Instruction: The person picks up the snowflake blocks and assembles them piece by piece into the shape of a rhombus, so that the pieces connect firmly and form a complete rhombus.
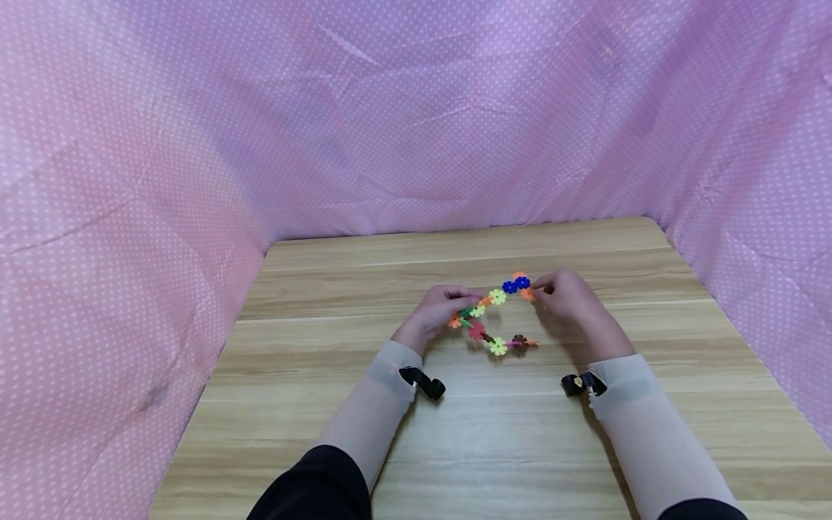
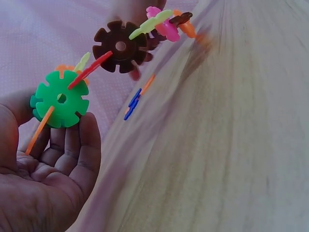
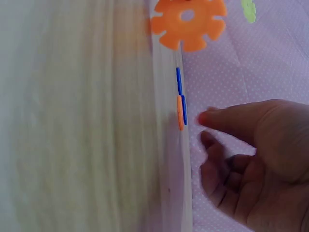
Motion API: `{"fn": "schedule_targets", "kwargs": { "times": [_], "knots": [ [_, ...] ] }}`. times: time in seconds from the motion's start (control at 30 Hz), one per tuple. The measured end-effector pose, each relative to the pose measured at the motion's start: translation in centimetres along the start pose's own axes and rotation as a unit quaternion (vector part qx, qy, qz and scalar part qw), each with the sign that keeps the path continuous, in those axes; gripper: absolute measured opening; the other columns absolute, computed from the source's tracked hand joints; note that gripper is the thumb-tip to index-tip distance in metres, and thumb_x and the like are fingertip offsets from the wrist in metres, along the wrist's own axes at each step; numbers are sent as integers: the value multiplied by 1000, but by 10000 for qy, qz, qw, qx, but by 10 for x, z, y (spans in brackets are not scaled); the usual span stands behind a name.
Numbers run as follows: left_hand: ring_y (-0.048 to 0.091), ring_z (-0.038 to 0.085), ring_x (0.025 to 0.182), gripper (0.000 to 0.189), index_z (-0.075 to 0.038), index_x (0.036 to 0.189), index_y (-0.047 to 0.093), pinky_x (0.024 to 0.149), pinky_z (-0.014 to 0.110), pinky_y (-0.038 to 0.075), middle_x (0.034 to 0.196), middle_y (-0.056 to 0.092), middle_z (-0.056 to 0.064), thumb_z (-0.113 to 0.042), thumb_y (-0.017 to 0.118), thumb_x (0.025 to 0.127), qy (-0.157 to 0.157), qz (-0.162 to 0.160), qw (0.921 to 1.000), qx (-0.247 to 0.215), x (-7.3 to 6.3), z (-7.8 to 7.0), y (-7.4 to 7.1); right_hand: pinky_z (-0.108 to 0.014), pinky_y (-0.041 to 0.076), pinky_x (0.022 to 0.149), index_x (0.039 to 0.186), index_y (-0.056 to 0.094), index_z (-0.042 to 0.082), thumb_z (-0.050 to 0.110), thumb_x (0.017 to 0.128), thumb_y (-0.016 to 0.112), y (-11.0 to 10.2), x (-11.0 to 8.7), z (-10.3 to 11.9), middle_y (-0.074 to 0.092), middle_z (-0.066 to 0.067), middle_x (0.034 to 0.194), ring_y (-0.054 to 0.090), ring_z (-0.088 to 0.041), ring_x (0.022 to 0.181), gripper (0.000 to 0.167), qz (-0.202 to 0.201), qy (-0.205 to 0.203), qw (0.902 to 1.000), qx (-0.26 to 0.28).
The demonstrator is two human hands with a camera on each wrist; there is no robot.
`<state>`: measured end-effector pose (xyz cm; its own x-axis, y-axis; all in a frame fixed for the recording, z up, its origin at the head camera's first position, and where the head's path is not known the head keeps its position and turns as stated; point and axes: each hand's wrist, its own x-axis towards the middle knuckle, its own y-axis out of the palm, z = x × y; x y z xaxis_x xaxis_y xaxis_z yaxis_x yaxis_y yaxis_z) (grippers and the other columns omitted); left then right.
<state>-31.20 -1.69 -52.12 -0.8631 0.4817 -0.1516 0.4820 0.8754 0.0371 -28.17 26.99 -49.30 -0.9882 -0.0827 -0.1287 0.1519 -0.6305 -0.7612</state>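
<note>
My left hand (image 1: 437, 312) holds a chain of notched plastic flower discs (image 1: 497, 347) in several colours. In the left wrist view, a green disc (image 2: 62, 99) sits at the curled fingers, with a brown disc (image 2: 120, 46) farther along the chain. At the right, my right hand (image 1: 568, 296) is beside blue discs (image 1: 510, 287) and orange discs (image 1: 527, 295) on the table. The right wrist view shows its thumb and fingers apart with nothing between them. The blue and orange discs appear edge-on there, a little away from the fingertips.
The wooden table (image 1: 494, 448) extends around both hands. Pink polka-dot cloth (image 1: 416, 130) hangs behind it and along both sides. Black straps (image 1: 424, 383) circle the wrists.
</note>
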Motion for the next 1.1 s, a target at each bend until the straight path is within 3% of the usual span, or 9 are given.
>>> {"fn": "schedule_targets", "kwargs": {
  "times": [0.13,0.4,0.53,0.63,0.8,1.1],
  "knots": [
    [68,17,115,18,-2,115,77,99,31,54,121,76,5,-10,74,99,81,-34,9999,-51,0,2,1,-57,51,99,123,76,7,18,104,64,0,0,-4,70,-19,126,63,-37,115,25,203,-94,9993,-298],
    [68,17,117,19,-5,117,77,98,30,55,122,76,3,-10,75,98,59,-13,10000,-67,2,4,1,-49,54,84,127,73,5,25,100,72,5,5,-7,72,-13,108,65,-29,95,34,-18,-160,9985,-526],
    [68,16,114,24,-2,122,74,95,29,56,127,73,8,-8,74,99,85,56,9999,-88,1,4,1,-46,53,82,123,74,3,21,97,77,7,6,-9,70,-12,104,63,-28,92,32,4,-185,9985,-518],
    [69,16,111,29,1,127,72,94,29,56,131,71,12,-7,73,99,104,88,9999,-89,0,3,1,-45,53,82,117,73,5,15,95,78,7,5,-8,67,-11,102,61,-29,92,25,75,-233,9991,-333],
    [67,17,115,26,-4,124,75,96,30,56,128,73,6,-9,74,98,86,20,9999,-54,1,3,0,-42,53,82,108,72,8,10,97,75,7,6,-5,68,-10,101,62,-28,93,12,46,-363,9992,186],
    [65,16,122,23,-8,122,77,103,31,52,126,74,1,-12,73,100,79,-130,9999,12,3,5,-2,-32,57,75,109,80,11,22,96,80,9,6,3,75,-7,105,66,-25,93,17,-30,-806,9904,1121]
  ]
}}
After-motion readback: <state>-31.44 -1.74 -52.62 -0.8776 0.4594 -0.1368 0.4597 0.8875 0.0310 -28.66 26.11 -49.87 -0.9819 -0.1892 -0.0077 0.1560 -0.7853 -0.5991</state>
